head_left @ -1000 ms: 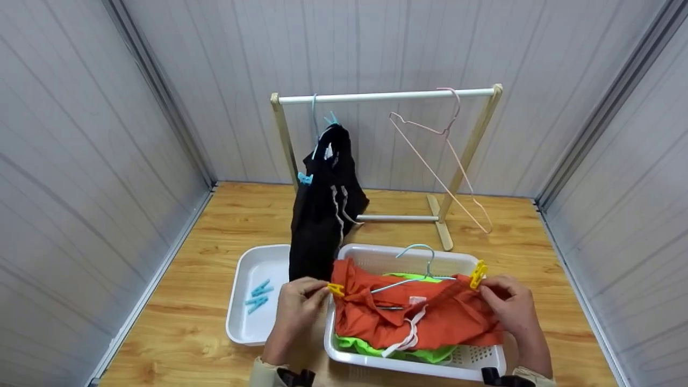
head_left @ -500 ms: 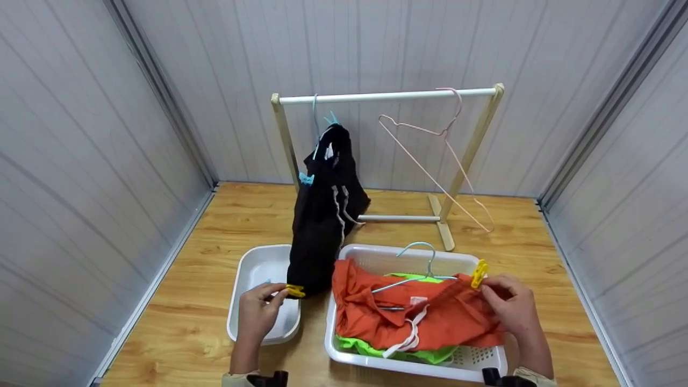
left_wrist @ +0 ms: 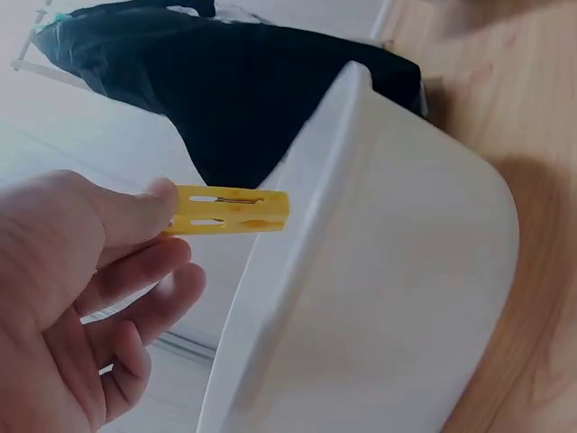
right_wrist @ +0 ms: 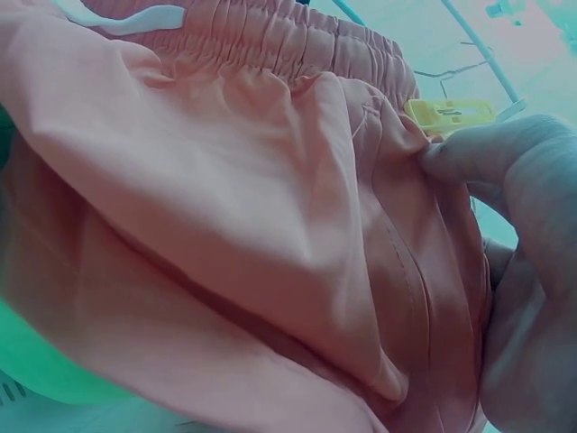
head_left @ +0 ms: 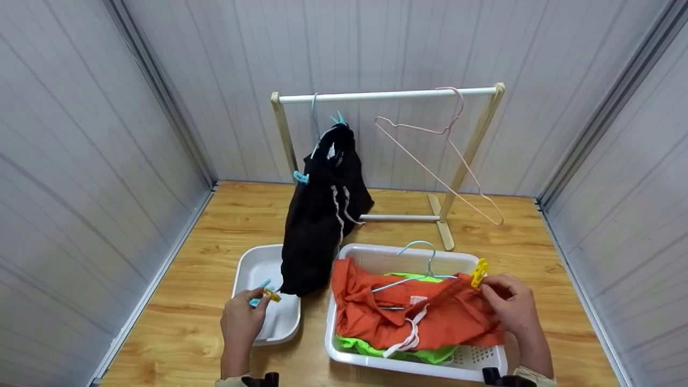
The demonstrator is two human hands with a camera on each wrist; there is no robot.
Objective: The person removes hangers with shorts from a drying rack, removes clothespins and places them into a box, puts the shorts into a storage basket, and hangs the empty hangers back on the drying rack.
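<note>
My left hand [head_left: 242,320] pinches a yellow clothespin [left_wrist: 230,209] between thumb and forefinger, over the near left part of the white tray [head_left: 244,269]. Blue clothespins [head_left: 260,286] lie in that tray, partly hidden behind the hand. Orange shorts [head_left: 371,317] with a white drawstring lie over the white laundry basket [head_left: 416,366], a light blue hanger [head_left: 400,283] at their waistband. At the right end of the waistband my right hand [head_left: 513,303] pinches the cloth, just below a second yellow clothespin [head_left: 479,273] clipped there.
Bright green cloth [head_left: 430,355] shows under the shorts. Behind stands a rack with a white rail [head_left: 376,97]. Black clothing [head_left: 317,231] hangs from its left end, its lower part over the tray's edge. A pink hanger [head_left: 424,129] hangs at the right.
My left hand has moved left with its yellow clothespin, from the shorts' left waistband corner to the white tray. The black clothing and pink hanger swung slightly. My right hand stays put.
</note>
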